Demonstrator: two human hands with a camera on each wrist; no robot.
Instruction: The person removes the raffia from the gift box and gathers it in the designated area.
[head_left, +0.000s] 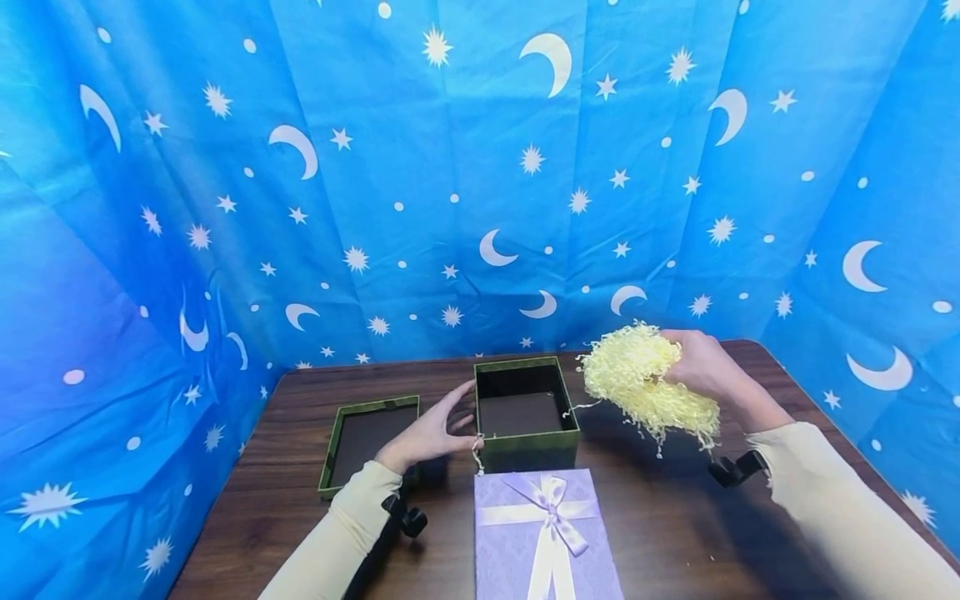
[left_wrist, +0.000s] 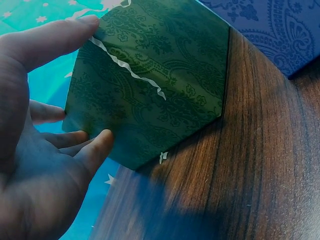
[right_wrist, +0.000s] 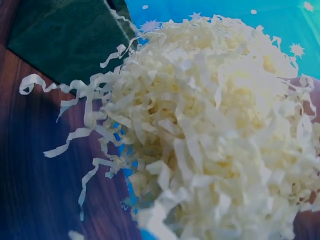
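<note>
My right hand [head_left: 701,360] grips a big clump of pale yellow shredded paper [head_left: 633,367], held up to the right of the green box. Loose crinkled strands hang from it; in the right wrist view the shredded paper [right_wrist: 200,135] covers most of the fingers. The green patterned box [head_left: 528,450] stands uncovered, its dark inside bare except for a stray strand over its right rim. At its left side is my left hand [head_left: 427,435], fingers spread, thumb near the front corner. A thin paper strand [left_wrist: 125,65] dangles by that thumb, down the box's outside wall.
Left of the box lies its green-edged lid [head_left: 371,437], inside facing up. In front stands a purple gift box [head_left: 510,550] with a white ribbon bow. A blue curtain [head_left: 480,167] with moons and stars encloses the dark wooden table [head_left: 285,467].
</note>
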